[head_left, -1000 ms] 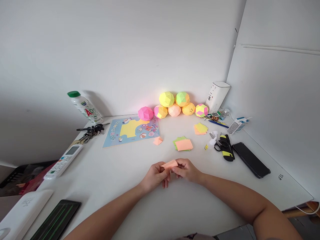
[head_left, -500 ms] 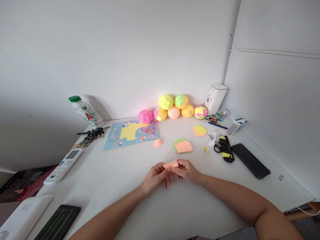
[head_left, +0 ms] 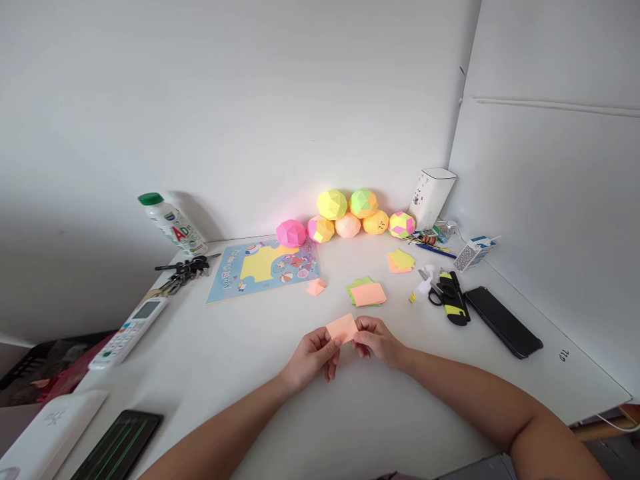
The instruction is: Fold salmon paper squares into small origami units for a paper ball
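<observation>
Both my hands hold a small orange paper point(head_left: 343, 328) just above the white table point(head_left: 240, 347). My left hand point(head_left: 315, 355) pinches its lower left edge with thumb and fingers closed. My right hand point(head_left: 379, 339) pinches its right edge, fingers curled. The paper is tilted up, its flat face toward me. Behind it lies a stack of orange and green paper squares point(head_left: 367, 293), and a small folded orange piece point(head_left: 316, 287) sits to the left of that stack.
Several coloured paper balls point(head_left: 345, 217) line the back wall. Also on the table: a blue picture sheet point(head_left: 263, 265), keys point(head_left: 183, 270), a bottle point(head_left: 173, 223), a remote point(head_left: 127, 332), scissors point(head_left: 443, 291), a black phone point(head_left: 503, 321), more yellow-orange squares point(head_left: 401, 261), a white box point(head_left: 431, 197).
The orange paper has been turned up from nearly edge-on, so that its flat face shows. Both hands stay in the same spot.
</observation>
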`<state>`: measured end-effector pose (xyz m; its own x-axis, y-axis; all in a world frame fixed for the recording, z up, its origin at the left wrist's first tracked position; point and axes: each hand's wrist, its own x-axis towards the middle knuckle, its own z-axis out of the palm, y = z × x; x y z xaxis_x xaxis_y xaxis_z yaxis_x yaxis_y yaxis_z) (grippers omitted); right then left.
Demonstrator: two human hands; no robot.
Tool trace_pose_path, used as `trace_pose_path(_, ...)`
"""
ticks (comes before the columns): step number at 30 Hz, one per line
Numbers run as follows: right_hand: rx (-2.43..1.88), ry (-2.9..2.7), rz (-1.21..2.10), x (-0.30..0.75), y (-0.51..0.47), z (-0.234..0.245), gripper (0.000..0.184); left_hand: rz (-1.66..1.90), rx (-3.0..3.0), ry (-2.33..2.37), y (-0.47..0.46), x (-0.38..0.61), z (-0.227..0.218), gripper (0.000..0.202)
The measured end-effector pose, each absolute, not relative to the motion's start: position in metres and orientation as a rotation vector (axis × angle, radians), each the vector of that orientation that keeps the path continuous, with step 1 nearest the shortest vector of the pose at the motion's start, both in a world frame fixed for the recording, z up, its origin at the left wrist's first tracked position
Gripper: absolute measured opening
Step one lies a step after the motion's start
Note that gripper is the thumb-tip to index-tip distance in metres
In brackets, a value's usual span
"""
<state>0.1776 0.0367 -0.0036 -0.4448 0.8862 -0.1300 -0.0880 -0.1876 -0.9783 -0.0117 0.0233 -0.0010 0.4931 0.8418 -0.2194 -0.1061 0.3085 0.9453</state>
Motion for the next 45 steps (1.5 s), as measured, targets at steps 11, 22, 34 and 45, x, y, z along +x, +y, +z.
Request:
trace_pose_path(11, -0.926, -1.376, 1.689, 0.1763, 0.0368, 0.0026, 0.022, 0.713, 1.091, 0.770, 0.0238, -0.0139, 0.0028, 0.029)
trace_pose_path(22, -0.965, -1.425, 1.692, 0.1764, 0.0370, 0.0024, 0.020, 0.753, 1.143, 0.795, 0.0208, -0.0104, 0.0058, 0.026)
trace_pose_path(34, -1.024, -1.509, 1.680, 0.1772, 0.0342, 0.0018, 0.014, 0.754, 1.125, 0.748, 0.0214, -0.0125, 0.0051, 0.025)
trace_pose_path(45, -0.980, -1.613, 1.633, 0.1738, 0.0289, 0.0063, 0.021, 0.806, 1.031, 0.836, 0.0250, -0.0100, 0.0027, 0.030)
